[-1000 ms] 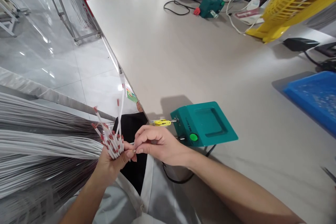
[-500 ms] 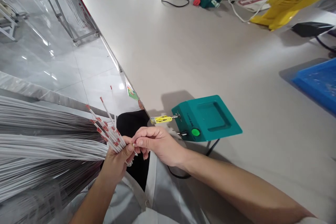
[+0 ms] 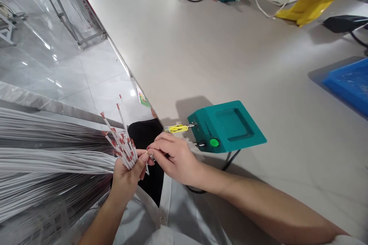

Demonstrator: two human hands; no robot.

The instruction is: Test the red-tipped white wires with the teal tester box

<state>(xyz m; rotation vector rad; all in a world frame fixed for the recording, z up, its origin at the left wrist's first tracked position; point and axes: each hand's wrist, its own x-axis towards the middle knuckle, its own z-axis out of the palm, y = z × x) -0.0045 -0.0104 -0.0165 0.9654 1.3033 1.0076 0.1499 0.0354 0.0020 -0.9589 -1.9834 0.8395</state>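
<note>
Head view. The left hand (image 3: 126, 178) is closed around a bundle of slender white strands with reddish-brown tips (image 3: 123, 151), gripped low so that the tips fan upward; this hold presumably keeps the ends exposed and easy to tell apart. The right hand (image 3: 178, 159) meets it just beside the left thumb, its own thumb and forefinger brought together in a pinch. What lies between them is too small to make out; the closeness of the hands probably lets one steady what the other works on. Long, pale grey-white strands (image 3: 51, 159) lie alongside at the left, running toward the left hand, perhaps kept there for short reach; whether they join the bundle cannot be told. Near the right hand, on the edge of the pale grey worktop (image 3: 215, 53), stands a teal box with a sloped face and green button (image 3: 238, 126). A yellow-sleeved metal clip (image 3: 176, 128) projects from it toward the worktop's edge, an orientation that seemingly leaves it within reach.
</note>
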